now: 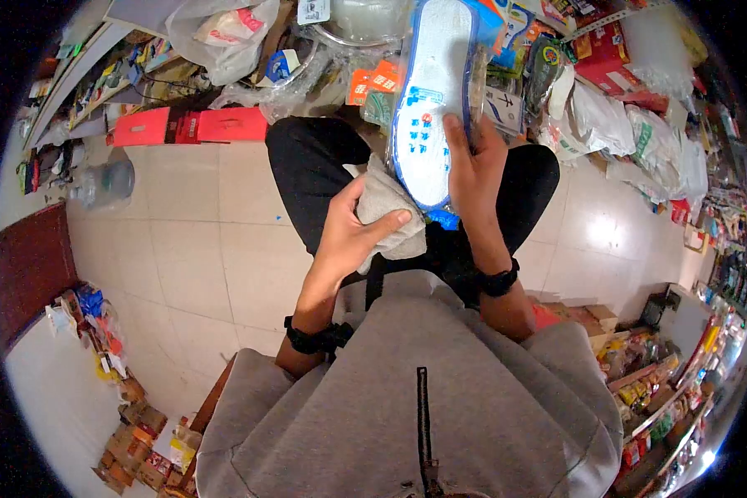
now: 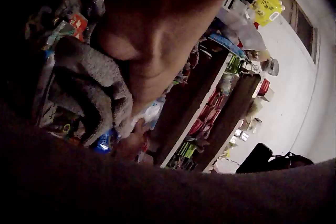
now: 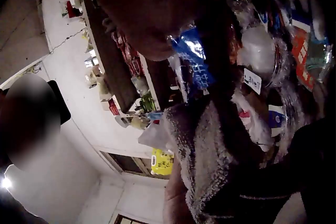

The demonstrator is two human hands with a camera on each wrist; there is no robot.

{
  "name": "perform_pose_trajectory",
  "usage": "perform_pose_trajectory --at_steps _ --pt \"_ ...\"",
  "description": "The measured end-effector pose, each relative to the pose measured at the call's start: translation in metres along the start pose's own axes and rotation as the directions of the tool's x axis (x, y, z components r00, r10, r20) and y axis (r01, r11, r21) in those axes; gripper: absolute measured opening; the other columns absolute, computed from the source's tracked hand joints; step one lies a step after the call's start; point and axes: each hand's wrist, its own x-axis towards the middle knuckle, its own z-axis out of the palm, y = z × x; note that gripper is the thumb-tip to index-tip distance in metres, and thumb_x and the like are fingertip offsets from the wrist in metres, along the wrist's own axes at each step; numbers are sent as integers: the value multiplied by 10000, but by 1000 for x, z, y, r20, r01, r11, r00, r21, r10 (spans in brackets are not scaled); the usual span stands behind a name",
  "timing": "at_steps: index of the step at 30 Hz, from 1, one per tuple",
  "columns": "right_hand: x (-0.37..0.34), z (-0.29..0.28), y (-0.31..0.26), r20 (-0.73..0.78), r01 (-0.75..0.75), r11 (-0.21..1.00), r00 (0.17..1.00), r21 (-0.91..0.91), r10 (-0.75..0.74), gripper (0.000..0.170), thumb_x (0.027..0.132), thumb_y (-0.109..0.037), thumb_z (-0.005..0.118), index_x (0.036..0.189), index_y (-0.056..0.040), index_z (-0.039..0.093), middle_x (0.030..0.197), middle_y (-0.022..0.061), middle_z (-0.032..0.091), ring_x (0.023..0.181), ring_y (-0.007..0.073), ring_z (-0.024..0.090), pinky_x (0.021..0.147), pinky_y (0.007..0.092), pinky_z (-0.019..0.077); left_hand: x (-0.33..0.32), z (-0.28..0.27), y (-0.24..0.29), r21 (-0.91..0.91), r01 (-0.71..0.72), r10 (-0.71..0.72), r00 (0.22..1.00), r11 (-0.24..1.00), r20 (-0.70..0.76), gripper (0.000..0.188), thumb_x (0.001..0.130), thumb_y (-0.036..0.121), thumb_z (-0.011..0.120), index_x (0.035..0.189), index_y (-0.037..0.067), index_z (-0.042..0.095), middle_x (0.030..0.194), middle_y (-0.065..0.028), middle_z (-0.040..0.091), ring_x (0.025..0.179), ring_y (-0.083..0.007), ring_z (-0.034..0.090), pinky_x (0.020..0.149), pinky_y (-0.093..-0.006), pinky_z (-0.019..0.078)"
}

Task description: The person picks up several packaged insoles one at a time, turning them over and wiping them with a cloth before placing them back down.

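In the head view my left hand (image 1: 346, 235) grips a folded grey cloth (image 1: 388, 199), thumb lying across its front. My right hand (image 1: 478, 176) holds a packaged insole (image 1: 436, 62), white with a blue border and blue printed characters, in clear plastic. The thumb lies on the insole's face and the other fingers are mostly hidden behind it. The cloth is right beside the insole's lower end, over the lap. Seen from the left wrist, the cloth (image 2: 94, 71) has thick, fuzzy folds. The right wrist view shows the pack's blue printed end (image 3: 191, 58) close above the cloth (image 3: 202, 150).
Ahead of the knees lie plastic bags (image 1: 224, 29), orange packets (image 1: 377, 81) and a clear-wrapped metal bowl (image 1: 365, 37). A red box (image 1: 189, 125) lies at left, near a clear plastic jug (image 1: 104, 184). White bags (image 1: 599, 120) and stocked shelves (image 1: 726, 241) line the right.
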Motion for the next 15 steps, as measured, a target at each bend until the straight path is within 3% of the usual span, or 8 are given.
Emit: perform_pose_trajectory --at_steps 3,6,9,11,15 --pt "2 -1 0 -41 60 998 997 0 -60 185 936 -172 606 941 13 601 650 2 506 597 78 407 523 280 349 0 3 9 -47 27 -27 1000 999 -13 390 782 53 769 1123 -7 589 982 -43 661 896 -95 606 814 -263 489" --pt "2 -1 1 -58 15 1000 998 25 -13 191 937 -177 609 948 13 602 645 -4 510 593 75 414 522 280 352 1 -4 8 26 12 -12 1000 1000 -3 377 777 34 764 1112 -6 596 976 -36 657 891 -89 600 808 -261 487" --pt "3 0 4 -92 16 1000 996 -9 -16 198 935 -184 614 948 14 603 655 0 530 603 75 430 533 273 363 1 -7 12 -27 44 -45 999 999 -21 376 771 22 763 1107 -3 598 982 -33 654 892 -87 597 808 -260 486" --pt "4 3 13 -121 101 995 988 28 -97 206 936 -192 613 948 13 605 668 10 552 610 75 440 543 268 374 2 -10 8 -38 39 -39 999 999 -16 378 769 17 762 1109 -2 599 986 -31 653 894 -86 597 808 -260 486" --pt "2 -4 9 -88 17 999 996 -39 -21 211 941 -195 607 946 16 603 695 23 572 627 76 449 554 263 384 1 -12 6 -87 58 -59 998 995 -6 382 768 6 754 1119 0 602 1001 -32 653 904 -87 597 812 -260 487"
